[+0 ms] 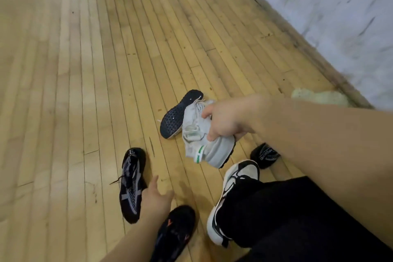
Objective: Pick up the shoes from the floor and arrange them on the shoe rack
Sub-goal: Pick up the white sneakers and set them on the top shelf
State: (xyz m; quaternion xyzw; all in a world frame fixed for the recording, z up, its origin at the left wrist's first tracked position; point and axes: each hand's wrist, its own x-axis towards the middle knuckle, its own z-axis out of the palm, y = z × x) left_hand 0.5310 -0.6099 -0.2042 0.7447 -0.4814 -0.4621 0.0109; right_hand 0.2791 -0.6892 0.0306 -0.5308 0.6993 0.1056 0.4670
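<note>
the white shoe (204,149) hangs just above the wooden floor (85,70), heel end low. the right hand (225,121) holds it, fingers curled round its collar and tongue. touching it on the far side is a second shoe (180,114) turned dark sole up. whether the same grip carries it or it lies on the boards cannot be told.

procedure, as judged from here: confirm both shoes are secured before lifting, gather the loose laces so they do not drag, and carry the pair sole to sole. the left hand (157,195) is open, fingers spread and holding nothing, just beside a black and grey knit shoe (130,185) lying on the floor. take that one by the collar, not by the trailing lace. its likely mate (264,155) lies partly hidden behind the right forearm. the shoe rack is not in view, so it must be located first.

appearance: the white shoe has a knit upper, a green heel tab, a thick pale midsole and a dark outsole. the upper looks soft and will probably fold under a tight grip.
</note>
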